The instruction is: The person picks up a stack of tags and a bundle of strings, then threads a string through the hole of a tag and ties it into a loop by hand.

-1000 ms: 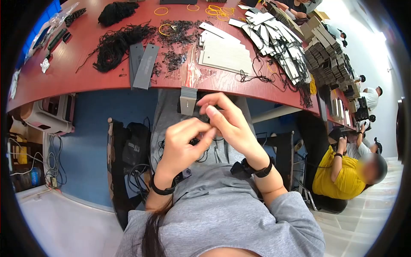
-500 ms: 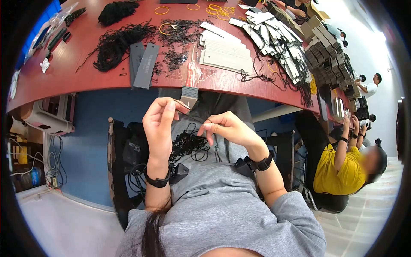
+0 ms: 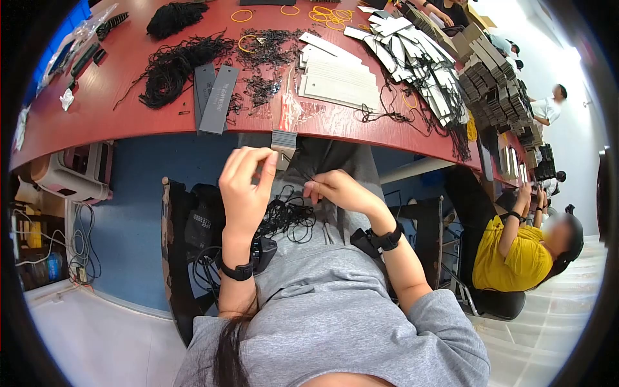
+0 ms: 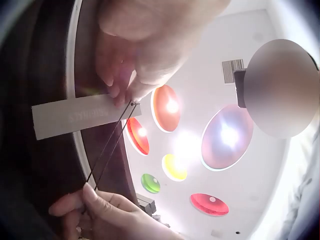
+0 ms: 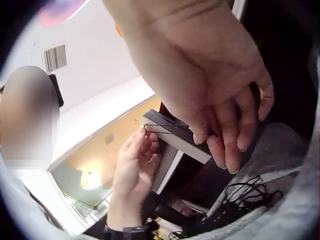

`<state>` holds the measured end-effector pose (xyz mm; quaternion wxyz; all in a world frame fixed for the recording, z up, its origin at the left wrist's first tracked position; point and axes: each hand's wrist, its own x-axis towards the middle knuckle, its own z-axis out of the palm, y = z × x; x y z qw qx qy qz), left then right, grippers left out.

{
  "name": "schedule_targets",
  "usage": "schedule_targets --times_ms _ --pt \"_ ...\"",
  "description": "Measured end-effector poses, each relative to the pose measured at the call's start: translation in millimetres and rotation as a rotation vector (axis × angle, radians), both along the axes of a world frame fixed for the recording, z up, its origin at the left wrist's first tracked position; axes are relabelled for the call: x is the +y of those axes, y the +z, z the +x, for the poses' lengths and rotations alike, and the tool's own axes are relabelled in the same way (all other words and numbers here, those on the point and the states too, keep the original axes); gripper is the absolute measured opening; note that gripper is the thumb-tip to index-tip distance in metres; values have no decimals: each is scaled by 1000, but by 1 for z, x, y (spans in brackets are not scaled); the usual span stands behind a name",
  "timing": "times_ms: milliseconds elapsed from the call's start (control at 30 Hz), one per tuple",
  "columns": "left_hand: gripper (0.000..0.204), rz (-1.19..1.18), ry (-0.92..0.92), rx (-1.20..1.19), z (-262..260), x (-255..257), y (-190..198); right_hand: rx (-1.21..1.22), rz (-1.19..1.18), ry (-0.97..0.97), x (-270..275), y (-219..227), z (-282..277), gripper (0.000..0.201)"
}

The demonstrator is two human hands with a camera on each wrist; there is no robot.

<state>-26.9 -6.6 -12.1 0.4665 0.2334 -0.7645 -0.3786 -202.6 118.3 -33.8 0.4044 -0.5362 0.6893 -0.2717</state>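
Note:
In the left wrist view my left hand [image 4: 150, 45] pinches the end of a long pale tag [image 4: 57, 120] beside its small hole. Two strands of thin black cord [image 4: 104, 145] run from that hole to my right hand [image 4: 107, 212], which pinches them between thumb and finger. In the head view my left hand [image 3: 245, 184] is raised over the lap, with my right hand [image 3: 348, 193] a little lower to its right. The right wrist view shows my right hand [image 5: 200, 85] gripping the cord, and my left hand [image 5: 132, 172] at its far end.
A tangle of black cords [image 3: 284, 218] lies on the lap. A tag stack [image 3: 284, 140] sits at the edge of the red table [image 3: 155, 122]. Behind are pale tags [image 3: 338, 84], cord bundles [image 3: 169, 77] and yellow rings [image 3: 332, 18]. A person in yellow [image 3: 512, 258] sits at right.
The hands, close together a second ago, drew apart with cord stretched between them. Since half a second ago, my left hand has turned slightly and my right hand has shifted only a little.

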Motion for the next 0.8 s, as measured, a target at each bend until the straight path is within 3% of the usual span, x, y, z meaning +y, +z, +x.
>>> schedule_targets --times_ms 67,233,333,800 --pt "7 -35 90 48 -1 0 4 -1 1 -8 -3 -5 -1 28" --pt "12 35 50 45 -4 8 7 30 -19 -15 -6 -13 -1 28" --pt "13 -67 52 92 -3 5 2 12 -47 -18 -4 -14 -1 29" --pt "10 151 -48 139 0 6 5 51 -44 -27 -5 -12 2 27"
